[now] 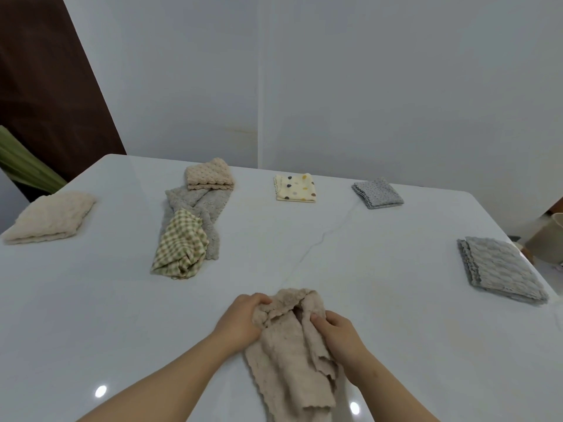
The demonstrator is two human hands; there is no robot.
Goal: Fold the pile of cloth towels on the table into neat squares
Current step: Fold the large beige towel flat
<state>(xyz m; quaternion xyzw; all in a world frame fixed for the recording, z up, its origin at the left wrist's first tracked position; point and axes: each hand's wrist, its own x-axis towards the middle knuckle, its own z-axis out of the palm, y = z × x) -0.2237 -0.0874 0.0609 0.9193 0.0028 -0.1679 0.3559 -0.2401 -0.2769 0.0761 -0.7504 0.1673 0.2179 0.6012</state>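
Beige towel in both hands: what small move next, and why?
Probably draw the left hand and right hand apart to spread the beige towel flat on the table. Both hands grip its far end close together, and it lies bunched and creased, so a clean square fold looks unlikely as it lies.

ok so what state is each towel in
tan towel: unfolded, rumpled, gripped by left hand and right hand
checked towel: crumpled, unfolded
long grey towel: unfolded, under checked towel
peach towel: folded, overlapping long grey towel
cream towel: folded
spotted towel: folded
speckled grey towel: folded
wavy grey towel: folded
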